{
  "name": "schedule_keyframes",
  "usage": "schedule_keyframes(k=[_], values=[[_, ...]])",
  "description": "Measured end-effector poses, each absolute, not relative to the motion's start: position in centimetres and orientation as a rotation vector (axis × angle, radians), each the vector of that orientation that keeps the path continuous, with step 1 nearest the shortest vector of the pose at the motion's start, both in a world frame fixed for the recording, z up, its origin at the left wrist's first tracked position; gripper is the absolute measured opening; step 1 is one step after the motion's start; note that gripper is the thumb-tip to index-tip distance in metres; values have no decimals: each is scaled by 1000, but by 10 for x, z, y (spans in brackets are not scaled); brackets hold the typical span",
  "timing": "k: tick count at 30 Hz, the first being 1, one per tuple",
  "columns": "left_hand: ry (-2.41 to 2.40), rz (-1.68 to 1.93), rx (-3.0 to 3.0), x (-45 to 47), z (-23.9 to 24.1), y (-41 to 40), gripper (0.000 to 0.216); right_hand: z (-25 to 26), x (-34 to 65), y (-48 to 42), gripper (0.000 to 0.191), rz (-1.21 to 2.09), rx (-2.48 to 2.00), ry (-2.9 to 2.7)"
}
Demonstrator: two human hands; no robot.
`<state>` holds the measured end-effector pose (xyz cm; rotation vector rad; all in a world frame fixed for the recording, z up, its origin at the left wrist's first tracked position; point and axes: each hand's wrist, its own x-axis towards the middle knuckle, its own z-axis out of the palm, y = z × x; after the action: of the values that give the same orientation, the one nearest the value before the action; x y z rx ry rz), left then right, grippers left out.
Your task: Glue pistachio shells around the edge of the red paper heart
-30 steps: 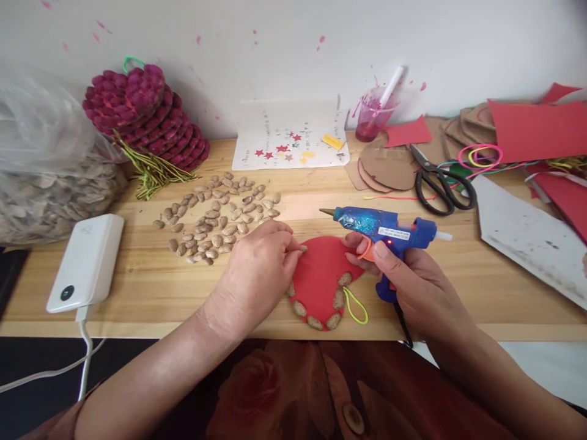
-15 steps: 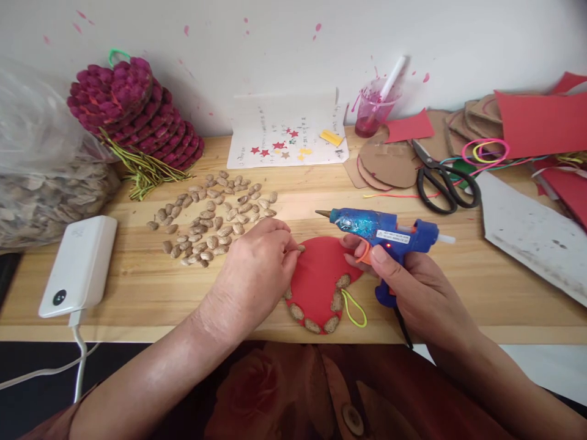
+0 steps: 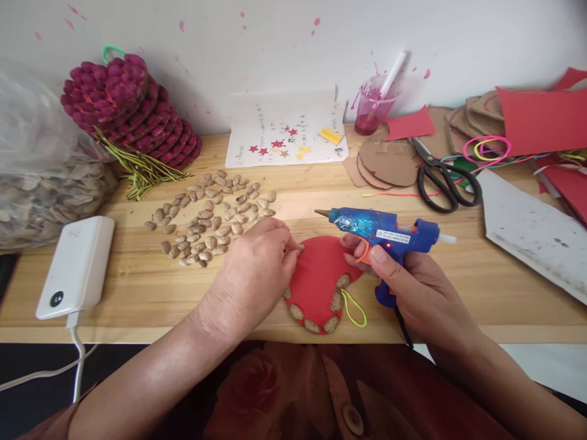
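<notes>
My right hand (image 3: 413,278) is wrapped round a blue hot glue gun (image 3: 367,224), its nozzle pointing left above the table and a red light glowing on its side. Below it lies a red heart-shaped piece (image 3: 316,275) with a looped yellow-green cord (image 3: 355,310) at its right. Several peanut shells (image 3: 312,326) are fixed along its lower edge. My left hand (image 3: 257,269) is closed at the upper left edge of the red piece, fingertips pinching a peanut shell (image 3: 301,247) that is mostly hidden.
Loose peanut shells (image 3: 206,223) lie left of centre. Behind them stand a purple shell-covered ornament (image 3: 151,116) and a bag of shells (image 3: 50,189). A white power bank (image 3: 77,269) is at left. Scissors (image 3: 443,177), cardboard discs (image 3: 389,162) and a cup (image 3: 372,110) are at the right.
The view has shifted very slightly. Both hands, the glue gun and the red piece stay as they were.
</notes>
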<state>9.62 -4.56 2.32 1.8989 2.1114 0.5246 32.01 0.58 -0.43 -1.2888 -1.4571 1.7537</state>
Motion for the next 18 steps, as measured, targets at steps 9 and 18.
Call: schedule_keyframes(k=[9,18], values=[[2109,534,1841,84,28,-48,10,-7,321,6,29,1767,-1269,-1440],[2091,545,1867,82,27,-47,11,-8,319,5,30,1778,-1242,-1393]])
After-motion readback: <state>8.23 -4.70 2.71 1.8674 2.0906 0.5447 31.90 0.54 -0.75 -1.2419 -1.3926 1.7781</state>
